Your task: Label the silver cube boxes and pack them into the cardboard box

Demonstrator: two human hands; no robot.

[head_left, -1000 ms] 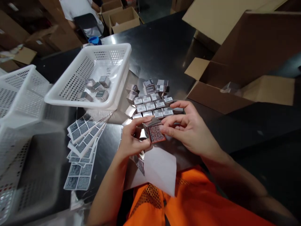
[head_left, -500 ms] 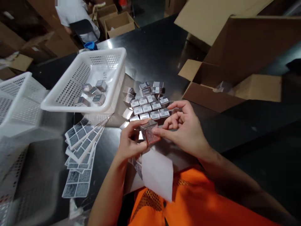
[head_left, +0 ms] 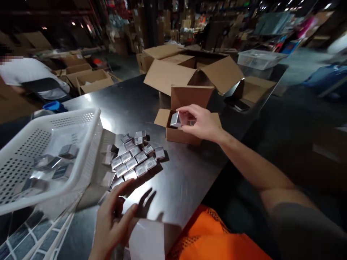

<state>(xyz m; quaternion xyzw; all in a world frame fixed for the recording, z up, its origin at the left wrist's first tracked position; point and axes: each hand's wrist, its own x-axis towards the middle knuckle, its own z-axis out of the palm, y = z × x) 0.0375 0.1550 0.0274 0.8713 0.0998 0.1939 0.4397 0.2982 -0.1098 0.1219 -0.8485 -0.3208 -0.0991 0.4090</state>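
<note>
My right hand [head_left: 200,122] is stretched out over a small open cardboard box [head_left: 179,135] and grips a small silver carton [head_left: 175,119] just above the box's opening. My left hand [head_left: 112,220] hovers low near the table's front edge with its fingers spread and nothing in them, close to a white backing sheet [head_left: 148,238]. A cluster of several small silver cartons [head_left: 134,159] with barcode labels lies on the dark table between my two hands.
A white perforated basket [head_left: 89,151] at the left holds several silver cartons. Label sheets [head_left: 24,242] lie below it. Large open cardboard boxes [head_left: 189,68] stand behind. A person in a white shirt [head_left: 29,72] sits at far left. My orange vest [head_left: 214,238] fills the bottom.
My right hand has carried the small carton away from my left hand out to the open cardboard box. My left hand let go and opened. The camera tilted up.
</note>
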